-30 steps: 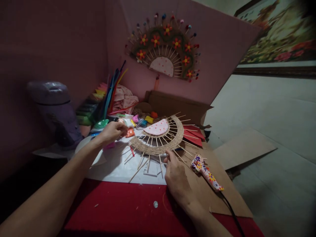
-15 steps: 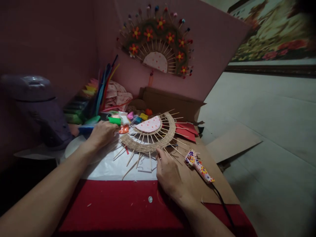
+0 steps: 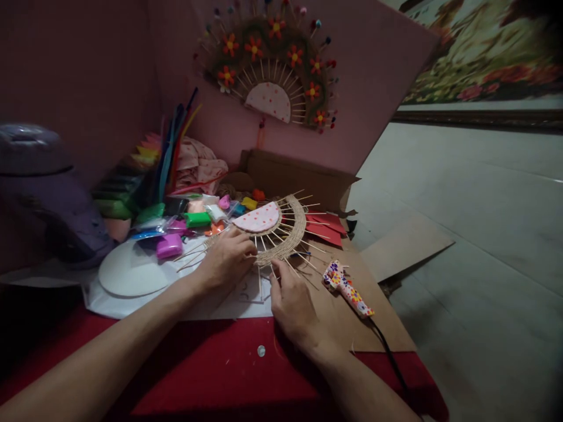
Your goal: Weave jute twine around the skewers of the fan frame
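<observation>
Left hand (image 3: 231, 261): was bare, fingers slim | right hand (image 3: 294, 306): was bare | left forearm (image 3: 127, 346): was uncovered, slender, tapered | right forearm (image 3: 356, 375): was uncovered, slender

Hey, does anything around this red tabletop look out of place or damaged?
A small whitish scrap lies loose on the red tabletop, like stray litter. Behind the twine-and-stick fan, the brown cardboard has a ragged right end, as if torn.

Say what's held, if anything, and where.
Right hand: at the twine band, lower outer edge; grip unclear. Left hand: over the band, hold can't be told.
</observation>
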The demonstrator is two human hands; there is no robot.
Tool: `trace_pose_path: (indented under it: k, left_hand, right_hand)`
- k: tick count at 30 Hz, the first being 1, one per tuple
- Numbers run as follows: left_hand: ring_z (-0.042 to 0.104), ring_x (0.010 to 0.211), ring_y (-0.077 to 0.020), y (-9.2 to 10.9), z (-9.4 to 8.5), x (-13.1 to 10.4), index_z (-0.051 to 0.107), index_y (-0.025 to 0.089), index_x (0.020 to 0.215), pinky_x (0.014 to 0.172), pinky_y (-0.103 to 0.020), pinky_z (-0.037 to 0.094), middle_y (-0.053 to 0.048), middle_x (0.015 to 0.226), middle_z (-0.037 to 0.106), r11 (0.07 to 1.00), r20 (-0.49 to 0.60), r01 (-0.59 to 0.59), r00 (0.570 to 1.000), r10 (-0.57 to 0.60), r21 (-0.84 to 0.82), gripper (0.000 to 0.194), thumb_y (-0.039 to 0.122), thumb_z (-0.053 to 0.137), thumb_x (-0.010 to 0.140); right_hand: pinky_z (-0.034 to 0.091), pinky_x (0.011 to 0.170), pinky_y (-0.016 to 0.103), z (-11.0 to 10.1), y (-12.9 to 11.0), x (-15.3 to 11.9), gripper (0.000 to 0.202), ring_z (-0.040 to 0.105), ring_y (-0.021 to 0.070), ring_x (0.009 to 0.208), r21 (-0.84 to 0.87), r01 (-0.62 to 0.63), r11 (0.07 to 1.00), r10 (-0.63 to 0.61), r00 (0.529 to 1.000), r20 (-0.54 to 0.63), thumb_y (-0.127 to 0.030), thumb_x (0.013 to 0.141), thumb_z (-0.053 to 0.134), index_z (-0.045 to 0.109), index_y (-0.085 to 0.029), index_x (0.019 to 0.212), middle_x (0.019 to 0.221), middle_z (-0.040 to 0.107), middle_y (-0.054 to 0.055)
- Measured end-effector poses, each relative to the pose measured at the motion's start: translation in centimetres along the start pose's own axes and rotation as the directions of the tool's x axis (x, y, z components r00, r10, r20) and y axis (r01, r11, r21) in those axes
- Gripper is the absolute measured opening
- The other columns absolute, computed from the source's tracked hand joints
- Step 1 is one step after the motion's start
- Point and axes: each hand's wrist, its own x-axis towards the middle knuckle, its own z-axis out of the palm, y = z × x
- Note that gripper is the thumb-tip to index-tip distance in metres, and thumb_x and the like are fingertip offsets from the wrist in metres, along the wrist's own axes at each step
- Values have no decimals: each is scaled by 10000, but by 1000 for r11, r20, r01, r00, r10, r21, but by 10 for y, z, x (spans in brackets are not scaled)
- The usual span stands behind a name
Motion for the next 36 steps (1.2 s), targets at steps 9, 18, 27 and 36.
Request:
trace_pose_path:
  k: [9,18,27,36]
  left_hand:
    - [502,851,-236,11,-3,-6,604,185,758,733,-377,358,-47,819,634,974,88,-52,996,33,219,56,229,589,790]
    - [511,828,-232,14,1,-6,594,182,697,744,-385,345,-40,770,637,933,72,-110,993,91,342,136,240,576,819]
    - [504,827,-226,11,4,-8,600,183,701,751,-377,347,-34,765,629,929,74,-141,990,123,343,124,203,566,819]
    - [497,792,-218,12,4,-6,593,172,696,748,-377,348,-43,744,621,915,82,-189,982,170,358,136,190,565,828]
  right_hand:
    - [467,858,356,-1,-2,1,368,607,234,996,-21,9,1000,-9,1000,2,-108,872,359,520,-115,1204,1083,639,151]
    - [475,828,353,1,0,0,356,610,226,958,-12,29,1000,-29,999,-17,-120,881,353,526,-116,1192,1043,646,138]
    - [477,840,369,1,0,-1,366,610,231,973,-7,28,1000,-28,999,-22,-125,877,354,528,-112,1199,1061,646,145]
    - [480,848,368,1,0,-1,371,610,231,980,-10,38,999,-38,999,-23,-125,875,351,524,-114,1203,1052,648,141]
